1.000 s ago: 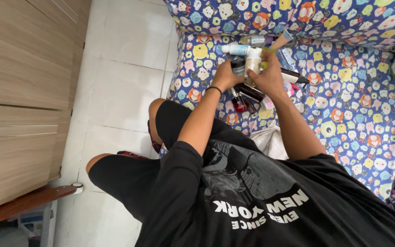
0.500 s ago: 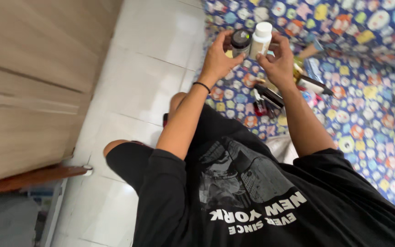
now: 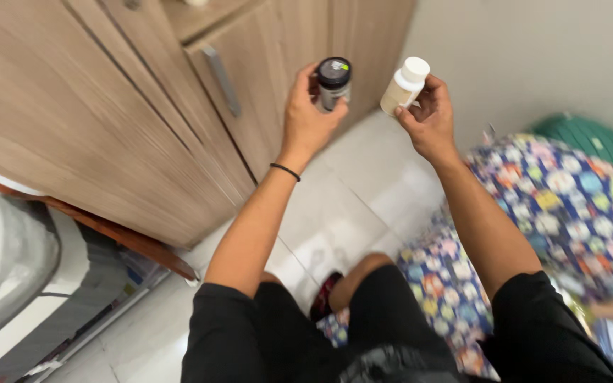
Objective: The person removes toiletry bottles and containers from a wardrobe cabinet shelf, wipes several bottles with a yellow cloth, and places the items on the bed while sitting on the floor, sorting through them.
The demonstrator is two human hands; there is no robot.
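While raised near cabinet (image 3: 108,106) — left hand (image 3: 306,117) grasps dark jar (image 3: 333,81), right hand (image 3: 428,117) white bottle (image 3: 404,85).

One view only: head camera, worn on person's head, looks down and forward along both outstretched arms. Left hand (image 3: 306,117) and right hand (image 3: 431,120) sit in upper middle of frame, near lens. Beyond fingers (image 3: 299,78): wooden cabinet doors (image 3: 108,120) and plain wall (image 3: 533,50). Below fingers, closer to camera: person's knees, tiled floor (image 3: 349,206). Right of fingers: patterned bed cover (image 3: 569,206). No second view, so no shared part.
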